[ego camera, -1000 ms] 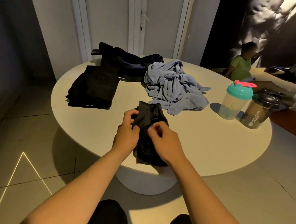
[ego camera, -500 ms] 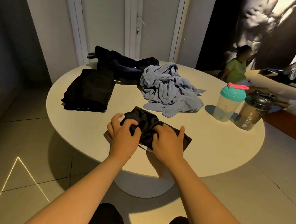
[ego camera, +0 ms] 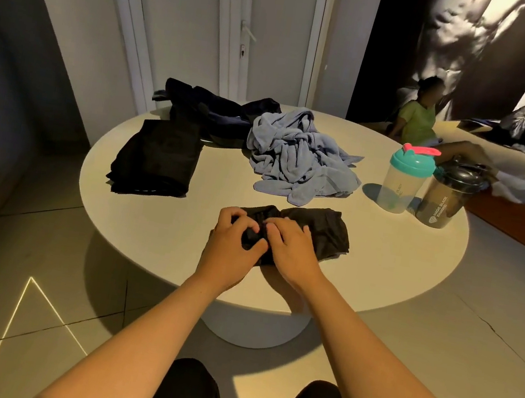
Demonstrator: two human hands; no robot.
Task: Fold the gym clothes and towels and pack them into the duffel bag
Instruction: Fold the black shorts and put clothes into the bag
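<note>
Clothing is laid out across a round pale counter [ego camera: 380, 267]. At the left side a folded black garment [ego camera: 156, 159] is seen lying flat. Just behind it a dark heap of clothes [ego camera: 220, 109] is piled at the far edge, touching the folded piece.

Near the front edge, at the middle, a small black garment [ego camera: 321, 229] is stretched sideways on the counter. Its bunched left end is gripped by the left hand [ego camera: 233, 245], whose fingers [ego camera: 233, 216] are curled down into the cloth with the thumb pressed against it. Just beside it, the right hand [ego camera: 292, 252] is set on the same garment. Its fingers [ego camera: 284, 227] are bent over the bunched cloth, which is pinched beneath them. The right part of the garment is left free and lies flat beyond the right hand.

Behind the hands, a crumpled pale blue towel [ego camera: 301, 160] is heaped near the middle of the counter, apart from the small black garment, with its left edge against the dark heap.

At the right, a clear shaker bottle with a teal lid [ego camera: 405, 181] is stood upright. A smoky dark shaker bottle [ego camera: 446, 200] is stood just beside it, nearer the rim. Past the counter, a person in a green top [ego camera: 417, 119] is seen seated low by the wall.
</note>
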